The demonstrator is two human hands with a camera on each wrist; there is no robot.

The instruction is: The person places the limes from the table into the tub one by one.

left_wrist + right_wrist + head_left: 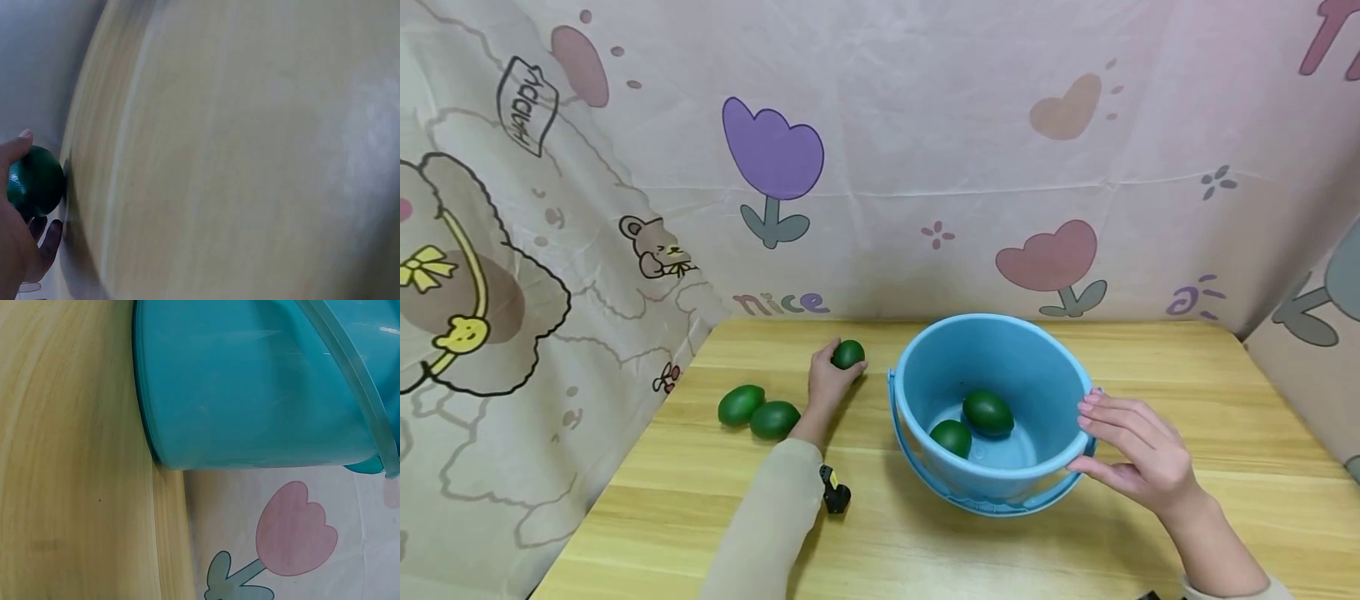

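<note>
Near the back of the table, my left hand (832, 379) grips a green lime (848, 354) between thumb and fingers. In the left wrist view, that lime (37, 181) shows at the left edge, close over the tabletop. Two more limes, a left one (742, 405) and a right one (776, 420), lie beside my left forearm. My right hand (1138, 446) holds the right rim of a light blue bucket (992, 333), thumb and fingertips at the edge. Inside the upright bucket are a larger-looking lime (988, 412) and another (951, 437) partly hidden by the near wall.
The bucket's handle (917, 467) hangs down along its near side. A wooden table (647, 517) carries everything, with a printed cloth (880, 167) behind it and at both sides. A small black device (835, 492) sits at my left wrist.
</note>
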